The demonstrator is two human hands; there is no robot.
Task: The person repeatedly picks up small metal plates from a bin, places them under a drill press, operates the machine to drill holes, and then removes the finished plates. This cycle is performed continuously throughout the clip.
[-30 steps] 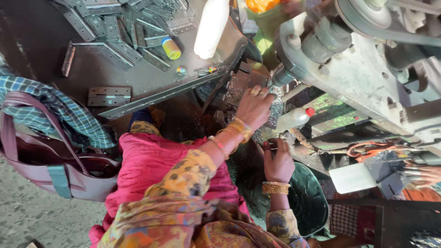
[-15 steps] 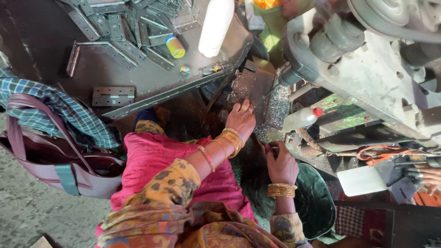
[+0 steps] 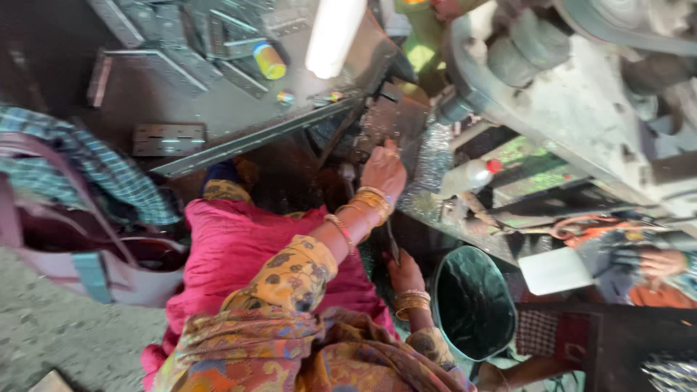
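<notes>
Grey metal strip [image 3: 393,245], thin, gripped by right hand [image 3: 404,274]; left hand [image 3: 383,171] grips something unclear.

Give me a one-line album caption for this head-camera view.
Left hand reaches to a metal machine; right hand lower, beside a dark bucket.

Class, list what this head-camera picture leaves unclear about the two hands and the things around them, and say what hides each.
1. Left hand, head view: its grip on the grey metal plate is unclear; motion blur and the hand's back hide the fingers.
2. Right hand: whether it holds the thin dark strip; shadow and blur.
3. Dark green round bucket: contents lost in darkness.
4. Pink handbag: cut off by the left edge.
</notes>
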